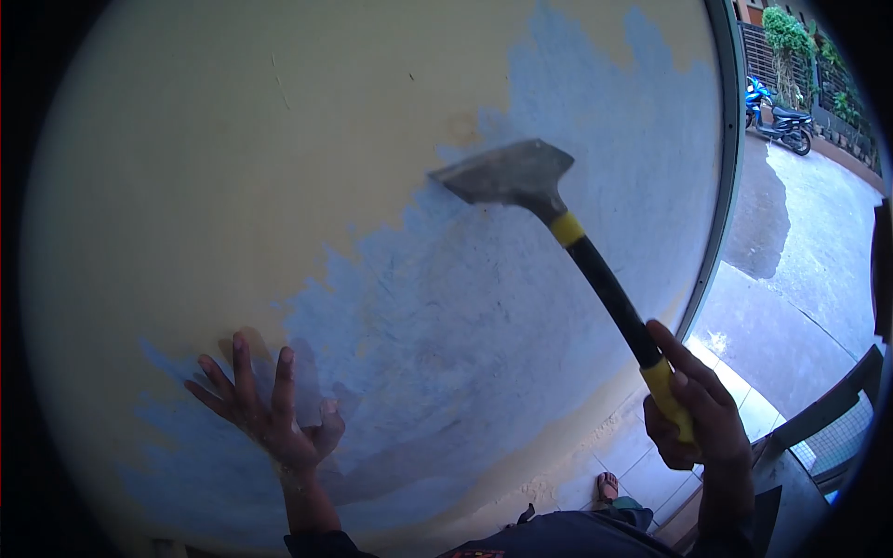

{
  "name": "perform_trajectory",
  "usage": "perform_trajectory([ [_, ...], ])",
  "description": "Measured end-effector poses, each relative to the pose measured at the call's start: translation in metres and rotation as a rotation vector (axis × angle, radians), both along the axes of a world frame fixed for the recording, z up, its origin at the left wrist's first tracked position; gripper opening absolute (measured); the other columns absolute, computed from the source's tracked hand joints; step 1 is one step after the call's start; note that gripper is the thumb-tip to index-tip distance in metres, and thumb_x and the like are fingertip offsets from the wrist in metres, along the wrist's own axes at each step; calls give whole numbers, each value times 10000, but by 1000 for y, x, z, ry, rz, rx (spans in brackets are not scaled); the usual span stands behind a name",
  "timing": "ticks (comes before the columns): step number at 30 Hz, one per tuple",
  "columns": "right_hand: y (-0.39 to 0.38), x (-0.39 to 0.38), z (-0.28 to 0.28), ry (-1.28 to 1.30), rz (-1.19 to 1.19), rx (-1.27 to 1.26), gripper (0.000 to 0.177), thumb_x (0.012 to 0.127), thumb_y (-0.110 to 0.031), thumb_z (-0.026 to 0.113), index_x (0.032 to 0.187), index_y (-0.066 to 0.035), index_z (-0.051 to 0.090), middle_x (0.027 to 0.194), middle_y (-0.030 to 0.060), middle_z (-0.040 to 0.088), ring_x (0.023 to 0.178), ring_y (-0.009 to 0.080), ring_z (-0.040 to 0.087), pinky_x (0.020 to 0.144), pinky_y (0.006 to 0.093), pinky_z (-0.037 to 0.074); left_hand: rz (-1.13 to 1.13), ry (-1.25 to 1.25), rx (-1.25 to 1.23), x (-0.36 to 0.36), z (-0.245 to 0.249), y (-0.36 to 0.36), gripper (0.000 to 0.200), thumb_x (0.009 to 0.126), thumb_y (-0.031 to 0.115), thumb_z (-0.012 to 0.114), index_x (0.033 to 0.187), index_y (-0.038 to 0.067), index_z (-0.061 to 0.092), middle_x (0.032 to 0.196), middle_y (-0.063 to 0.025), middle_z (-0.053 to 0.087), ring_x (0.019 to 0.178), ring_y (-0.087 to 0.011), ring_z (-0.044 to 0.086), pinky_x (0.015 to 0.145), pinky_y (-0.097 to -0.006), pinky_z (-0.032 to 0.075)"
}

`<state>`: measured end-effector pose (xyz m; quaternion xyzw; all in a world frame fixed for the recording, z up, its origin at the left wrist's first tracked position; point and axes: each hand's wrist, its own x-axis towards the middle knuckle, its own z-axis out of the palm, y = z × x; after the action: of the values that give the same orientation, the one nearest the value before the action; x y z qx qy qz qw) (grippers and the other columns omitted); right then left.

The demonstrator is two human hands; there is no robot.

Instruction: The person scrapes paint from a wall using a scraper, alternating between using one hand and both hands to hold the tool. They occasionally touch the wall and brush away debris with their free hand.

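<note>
My right hand (698, 409) is wrapped round the yellow lower grip of a long-handled scraper (609, 293), its index finger stretched along the black shaft. The scraper's wide grey blade (512, 174) lies at the wall, where the cream paint meets a scraped blue-grey area. Lower left, my left hand (279, 409) is held with its fingers spread, at the wall near the ragged paint edge; its shadow falls beside it. Cream paint (214, 186) covers the upper left of the wall, and the bare blue-grey patch (465, 325) spreads across the middle and right.
A grey door frame (730, 167) bounds the wall on the right. Outside, a blue motorbike (781, 121) stands on paving by plants. Paint crumbs lie along the wall's foot on the tiled floor (642, 456). A foot (607, 485) shows below, and a dark metal frame (828, 418) stands lower right.
</note>
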<state>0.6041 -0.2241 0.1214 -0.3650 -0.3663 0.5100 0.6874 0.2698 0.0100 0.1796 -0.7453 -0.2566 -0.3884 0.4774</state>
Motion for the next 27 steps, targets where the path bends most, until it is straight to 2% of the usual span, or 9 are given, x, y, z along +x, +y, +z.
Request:
perform_trajectory([
  [6,8,8,6,7,21,40,523,1009,-232,349,1484,-62,210,628,79,496,389,84,435,357,227,388,-23,-5,-11,4,0,2,545,850,538,450,1307,252,525,1453,-151,372,1417,-418,148,1078,-684,30],
  [11,2,13,-21,-36,5,80,521,1014,-230,326,1491,-73,188,607,78,485,369,88,424,337,236,380,7,5,10,1,2,4,542,853,524,449,1315,249,522,1447,-164,378,1416,-422,146,1084,-672,34],
  [14,10,4,10,17,6,43,532,1009,-236,335,1484,-46,189,585,68,473,368,80,424,338,235,383,4,12,-18,5,3,-2,540,850,515,452,1318,254,519,1447,-162,379,1418,-416,144,1085,-670,35],
  [18,6,9,-9,-109,-4,101,520,1013,-219,316,1491,-68,178,602,70,484,363,86,418,337,239,399,16,13,5,3,6,0,532,852,506,450,1315,254,524,1448,-155,379,1421,-410,139,1084,-671,33],
  [22,8,14,8,-4,38,66,521,1008,-215,325,1486,-55,192,612,76,499,361,81,430,333,229,395,35,28,-19,9,6,-1,530,853,507,448,1311,253,529,1454,-154,370,1423,-408,135,1086,-671,31],
  [27,4,16,0,-131,1,101,512,1013,-209,324,1484,-55,198,641,81,516,365,81,444,334,222,399,57,20,2,8,5,-1,542,848,517,449,1317,256,524,1460,-154,362,1424,-405,133,1086,-671,29],
])
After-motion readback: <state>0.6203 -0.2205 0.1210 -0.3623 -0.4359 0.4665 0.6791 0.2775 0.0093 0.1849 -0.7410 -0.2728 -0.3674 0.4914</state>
